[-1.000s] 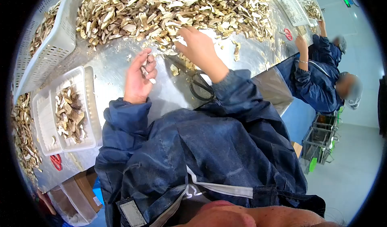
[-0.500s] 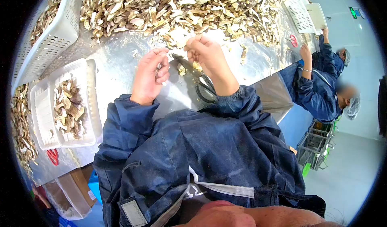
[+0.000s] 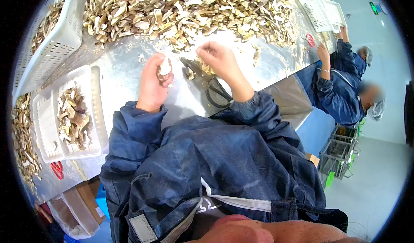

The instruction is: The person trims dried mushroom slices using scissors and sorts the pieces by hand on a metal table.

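My left hand point(image 3: 153, 84) is closed around pale dried mushroom slices point(image 3: 164, 67), held above the metal table. My right hand point(image 3: 221, 62) is just in front of the mushroom pile, its fingers curled together. Whatever lies between those fingertips is hidden by glare and the hand itself. Beneath and beside it, black-handled scissors point(image 3: 217, 93) lie on the table with the blades pointing toward the pile. Small mushroom pieces point(image 3: 190, 73) lie around the blades. The large heap of dried mushroom slices point(image 3: 185, 12) spreads across the table beyond both hands.
At left stand a white perforated crate point(image 3: 56, 49) and a divided plastic tray point(image 3: 95, 109) holding mushroom slices. Red-handled scissors point(image 3: 57, 169) lie near that tray. Other workers point(image 3: 345, 94) stand at right, near a white basket point(image 3: 317, 12) and another red-handled pair of scissors point(image 3: 310, 40).
My left hand has moved slightly left and down, away from the right hand, and the pale slices now show in it. My right hand stays near the pile.
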Tool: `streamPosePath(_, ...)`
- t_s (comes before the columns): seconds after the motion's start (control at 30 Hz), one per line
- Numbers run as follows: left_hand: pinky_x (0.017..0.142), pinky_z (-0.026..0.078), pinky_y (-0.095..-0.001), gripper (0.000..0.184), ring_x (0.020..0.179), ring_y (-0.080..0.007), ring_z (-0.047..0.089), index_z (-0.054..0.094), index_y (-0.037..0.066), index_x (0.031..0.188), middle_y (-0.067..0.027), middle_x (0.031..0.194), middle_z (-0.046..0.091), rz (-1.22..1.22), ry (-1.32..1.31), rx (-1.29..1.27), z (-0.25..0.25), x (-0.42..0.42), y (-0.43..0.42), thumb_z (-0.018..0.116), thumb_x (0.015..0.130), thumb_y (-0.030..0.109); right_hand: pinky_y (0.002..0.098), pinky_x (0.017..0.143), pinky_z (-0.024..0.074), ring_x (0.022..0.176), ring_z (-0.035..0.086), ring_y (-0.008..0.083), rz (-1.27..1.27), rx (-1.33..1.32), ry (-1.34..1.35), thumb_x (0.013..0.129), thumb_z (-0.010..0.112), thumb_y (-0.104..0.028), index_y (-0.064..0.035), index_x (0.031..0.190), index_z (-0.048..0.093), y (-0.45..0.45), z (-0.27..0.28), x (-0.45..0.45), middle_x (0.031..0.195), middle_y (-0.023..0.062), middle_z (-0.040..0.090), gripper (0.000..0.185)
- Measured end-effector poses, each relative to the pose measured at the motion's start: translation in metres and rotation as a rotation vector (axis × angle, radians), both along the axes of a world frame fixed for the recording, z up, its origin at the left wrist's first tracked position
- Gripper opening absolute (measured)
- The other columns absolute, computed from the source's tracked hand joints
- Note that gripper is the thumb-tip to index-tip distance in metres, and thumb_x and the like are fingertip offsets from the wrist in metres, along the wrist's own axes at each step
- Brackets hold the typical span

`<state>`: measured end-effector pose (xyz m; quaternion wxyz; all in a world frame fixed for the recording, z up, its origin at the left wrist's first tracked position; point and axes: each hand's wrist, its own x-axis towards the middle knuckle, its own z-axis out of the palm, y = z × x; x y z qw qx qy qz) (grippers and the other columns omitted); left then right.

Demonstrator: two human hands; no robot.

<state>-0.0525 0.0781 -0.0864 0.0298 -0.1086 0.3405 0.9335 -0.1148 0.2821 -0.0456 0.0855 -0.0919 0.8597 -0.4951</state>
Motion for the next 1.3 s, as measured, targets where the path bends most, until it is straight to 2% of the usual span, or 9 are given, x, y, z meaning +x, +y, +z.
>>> streamPosePath(0.1,0.046,0.031,-0.0219,0.014,0.057,-0.0096,0.045,0.058,0.008,0.103,-0.0017,0.079,0.056,-0.032,-0.019,0.126,0.003,-0.001,-0.001,0.051,0.099,0.020,0.0342,0.066,0.0523,0.071,0.067,0.0234,-0.008,0.283,0.455,0.088,0.075,-0.022,-0.0001,0.098,0.070,-0.001,-0.016,-0.030,0.083,0.0117,0.070,0.025)
streamPosePath(0.13,0.045,0.032,-0.0217,0.016,0.057,-0.0094,0.044,0.057,0.007,0.105,-0.0017,0.080,0.055,-0.068,0.015,0.154,0.002,-0.001,-0.003,0.051,0.100,0.021,0.0418,0.070,0.0535,0.077,0.068,0.0342,-0.013,0.363,0.569,0.085,0.074,-0.021,-0.0020,0.096,0.070,-0.005,-0.019,-0.035,0.087,0.0169,0.069,0.023)
streamPosePath(0.37,0.042,0.035,-0.0215,0.023,0.060,-0.0113,0.049,0.056,0.005,0.112,-0.0052,0.084,0.058,-0.156,0.057,0.326,-0.001,-0.003,-0.012,0.048,0.105,0.026,0.0471,0.069,0.0535,0.080,0.066,0.0416,-0.036,0.437,0.585,0.085,0.073,-0.022,-0.0031,0.093,0.069,-0.012,-0.026,-0.038,0.089,0.0205,0.070,0.021)
streamPosePath(0.5,0.043,0.038,-0.0213,0.023,0.065,-0.0136,0.057,0.057,0.005,0.111,-0.0084,0.089,0.064,-0.161,0.038,0.308,-0.006,-0.005,-0.008,0.048,0.106,0.026,0.0298,0.062,0.0523,0.067,0.068,0.0175,-0.081,0.076,0.173,0.090,0.072,-0.019,0.0007,0.095,0.069,-0.007,-0.006,-0.014,0.080,0.0100,0.072,0.021)
streamPosePath(0.6,0.044,0.040,-0.0216,0.022,0.067,-0.0146,0.059,0.057,0.006,0.110,-0.0096,0.093,0.066,-0.150,-0.083,0.216,0.001,-0.003,-0.004,0.050,0.106,0.026,0.0224,0.062,0.0496,0.068,0.063,0.0077,-0.071,-0.336,-0.189,0.093,0.072,-0.017,0.0029,0.096,0.068,-0.009,0.005,-0.004,0.080,0.0044,0.070,0.020)
streamPosePath(0.7,0.045,0.041,-0.0215,0.021,0.068,-0.0142,0.060,0.058,0.007,0.110,-0.0099,0.094,0.066,-0.181,-0.071,0.183,0.004,-0.001,0.000,0.053,0.105,0.027,0.0226,0.062,0.0497,0.069,0.064,0.0082,-0.041,-0.279,-0.033,0.094,0.072,-0.014,0.0030,0.096,0.067,-0.016,0.002,0.008,0.083,0.0048,0.071,0.018)
streamPosePath(0.87,0.043,0.035,-0.0186,0.019,0.064,-0.0087,0.052,0.058,0.006,0.110,-0.0040,0.091,0.061,-0.199,-0.094,0.150,0.007,0.001,0.002,0.057,0.103,0.024,0.0319,0.065,0.0538,0.071,0.068,0.0240,0.184,0.149,0.738,0.082,0.072,-0.001,-0.0061,0.101,0.069,-0.019,0.007,0.024,0.083,0.0108,0.067,0.020)
streamPosePath(1.07,0.044,0.033,-0.0187,0.015,0.060,-0.0058,0.047,0.058,0.007,0.108,-0.0008,0.090,0.060,-0.159,-0.078,-0.007,0.003,0.001,0.003,0.061,0.102,0.020,0.0340,0.068,0.0537,0.079,0.069,0.0254,0.001,-0.060,0.402,0.085,0.072,-0.007,-0.0041,0.105,0.066,-0.014,0.001,0.031,0.092,0.0124,0.069,0.021)
streamPosePath(1.3,0.044,0.033,-0.0195,0.018,0.060,-0.0053,0.045,0.059,0.006,0.108,-0.0007,0.086,0.059,-0.050,-0.063,0.118,-0.008,-0.002,-0.006,0.056,0.104,0.024,0.0417,0.073,0.0541,0.082,0.066,0.0332,0.281,0.676,0.248,0.085,0.072,-0.018,-0.0058,0.116,0.063,0.038,0.030,0.071,0.091,0.0132,0.064,0.035)
